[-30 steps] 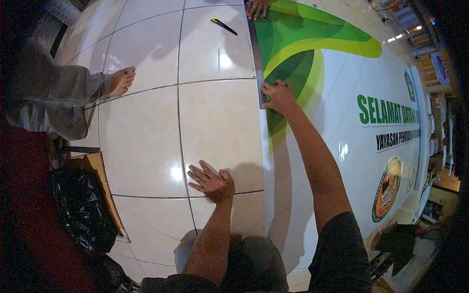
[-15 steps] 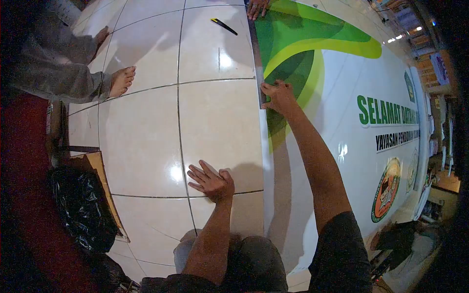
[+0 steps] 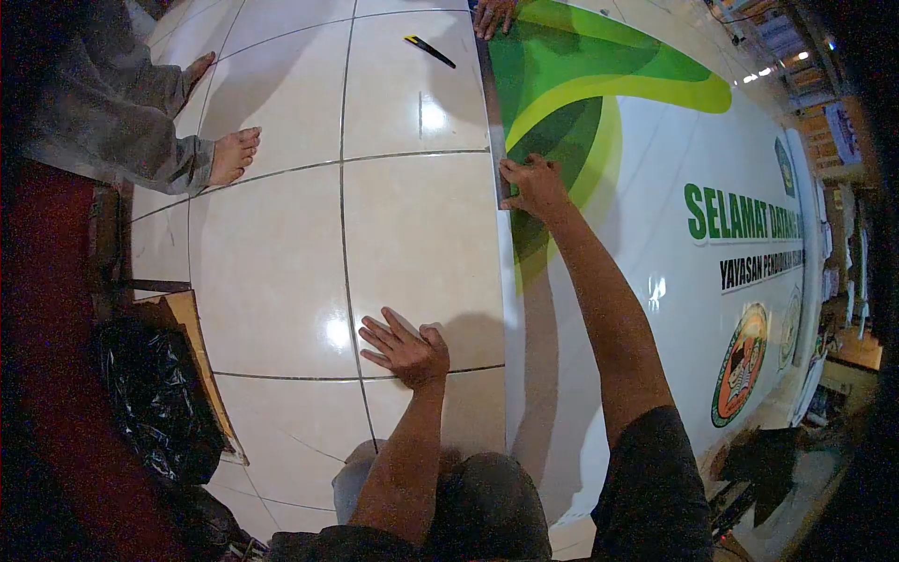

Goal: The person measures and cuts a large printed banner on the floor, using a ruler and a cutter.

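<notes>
A large printed banner (image 3: 646,169) lies on the floor at the right, white with green curves, lettering and round emblems. My right hand (image 3: 536,185) is at its left edge, thumb and bent fingers on the dark green border. Whether any fingertip goes under the edge is hidden. My left hand (image 3: 405,348) rests palm down on the floor tiles (image 3: 272,244), fingers spread and holding nothing. Farther up the same banner edge is another person's hand (image 3: 493,16), partly cut off by the frame. A black and yellow cutter knife (image 3: 431,51) lies on the tiles beyond my hands.
At the left stands a person with bare feet (image 3: 234,156) and grey trousers (image 3: 112,140). A black plastic bag (image 3: 154,403) sits by a cardboard piece (image 3: 201,361) at the lower left. My knees (image 3: 487,506) are at the bottom, close to the banner.
The standing person's trouser legs and their shadow on the tiles have shifted slightly. Both my hands, the banner and the knife stay where they were.
</notes>
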Demonstrator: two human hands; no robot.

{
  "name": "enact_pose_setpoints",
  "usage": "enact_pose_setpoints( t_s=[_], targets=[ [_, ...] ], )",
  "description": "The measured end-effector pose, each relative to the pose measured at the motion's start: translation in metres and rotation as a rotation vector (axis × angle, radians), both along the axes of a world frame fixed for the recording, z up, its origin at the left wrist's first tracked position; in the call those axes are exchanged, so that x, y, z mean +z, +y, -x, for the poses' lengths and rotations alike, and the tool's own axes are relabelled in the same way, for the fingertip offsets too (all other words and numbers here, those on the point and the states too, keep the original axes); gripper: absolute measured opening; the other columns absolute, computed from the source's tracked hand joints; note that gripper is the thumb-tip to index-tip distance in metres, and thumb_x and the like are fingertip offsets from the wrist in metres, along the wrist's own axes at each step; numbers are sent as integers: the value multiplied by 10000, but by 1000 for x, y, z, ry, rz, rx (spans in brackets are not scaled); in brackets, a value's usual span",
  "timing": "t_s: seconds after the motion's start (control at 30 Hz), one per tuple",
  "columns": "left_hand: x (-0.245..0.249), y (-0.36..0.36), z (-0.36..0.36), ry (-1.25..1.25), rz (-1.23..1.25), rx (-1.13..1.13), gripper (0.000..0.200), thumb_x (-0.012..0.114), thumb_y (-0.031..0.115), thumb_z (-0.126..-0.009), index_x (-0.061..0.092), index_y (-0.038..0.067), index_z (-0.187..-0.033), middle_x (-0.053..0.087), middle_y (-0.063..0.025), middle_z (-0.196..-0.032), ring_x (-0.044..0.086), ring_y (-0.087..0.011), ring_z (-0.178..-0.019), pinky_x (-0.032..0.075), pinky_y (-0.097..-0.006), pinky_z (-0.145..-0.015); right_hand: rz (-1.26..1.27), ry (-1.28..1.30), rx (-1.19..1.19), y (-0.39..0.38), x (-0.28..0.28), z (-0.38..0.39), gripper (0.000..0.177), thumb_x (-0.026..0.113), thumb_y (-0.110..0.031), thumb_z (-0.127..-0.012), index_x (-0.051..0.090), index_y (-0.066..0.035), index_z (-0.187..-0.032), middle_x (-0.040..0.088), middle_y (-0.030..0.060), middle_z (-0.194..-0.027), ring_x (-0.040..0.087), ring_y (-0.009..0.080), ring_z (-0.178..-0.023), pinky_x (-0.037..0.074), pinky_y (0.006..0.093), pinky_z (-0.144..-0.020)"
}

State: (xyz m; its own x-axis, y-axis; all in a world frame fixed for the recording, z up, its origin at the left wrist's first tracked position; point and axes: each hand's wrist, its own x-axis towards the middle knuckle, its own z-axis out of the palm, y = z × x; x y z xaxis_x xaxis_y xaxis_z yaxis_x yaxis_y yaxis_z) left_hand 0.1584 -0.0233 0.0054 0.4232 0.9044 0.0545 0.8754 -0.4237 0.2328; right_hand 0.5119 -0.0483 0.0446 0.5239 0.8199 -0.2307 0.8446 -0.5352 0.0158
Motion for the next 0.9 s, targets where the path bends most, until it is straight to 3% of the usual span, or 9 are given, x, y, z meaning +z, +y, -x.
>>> enact_pose_setpoints(
  t_s=[0.4,0.47,0.9],
  targets=[
    [0,0,0,9,-20,-4,793,561,257,-812,306,-17,-1510,170,-344,-1572,159,-524,-1460,108,-710,-1125,25,6,2,1,2,0,852,822,-506,-684,491,-192,-1404,557,11,-1398,475,402,-1307,399,654,-1004],
    [-4,-1,2,81,-1,5,807,538,331,-874,223,33,-1554,61,-283,-1617,72,-470,-1493,66,-676,-1152,36,8,5,2,3,0,852,823,-502,-685,490,-188,-1403,557,18,-1398,474,403,-1305,399,653,-1005],
    [-2,0,2,65,33,1,800,528,324,-872,229,21,-1549,56,-287,-1617,57,-470,-1495,43,-672,-1154,-33,32,2,0,-1,-1,841,839,-477,-672,497,-183,-1382,632,62,-1302,476,424,-1297,383,653,-1020]
  ],
)
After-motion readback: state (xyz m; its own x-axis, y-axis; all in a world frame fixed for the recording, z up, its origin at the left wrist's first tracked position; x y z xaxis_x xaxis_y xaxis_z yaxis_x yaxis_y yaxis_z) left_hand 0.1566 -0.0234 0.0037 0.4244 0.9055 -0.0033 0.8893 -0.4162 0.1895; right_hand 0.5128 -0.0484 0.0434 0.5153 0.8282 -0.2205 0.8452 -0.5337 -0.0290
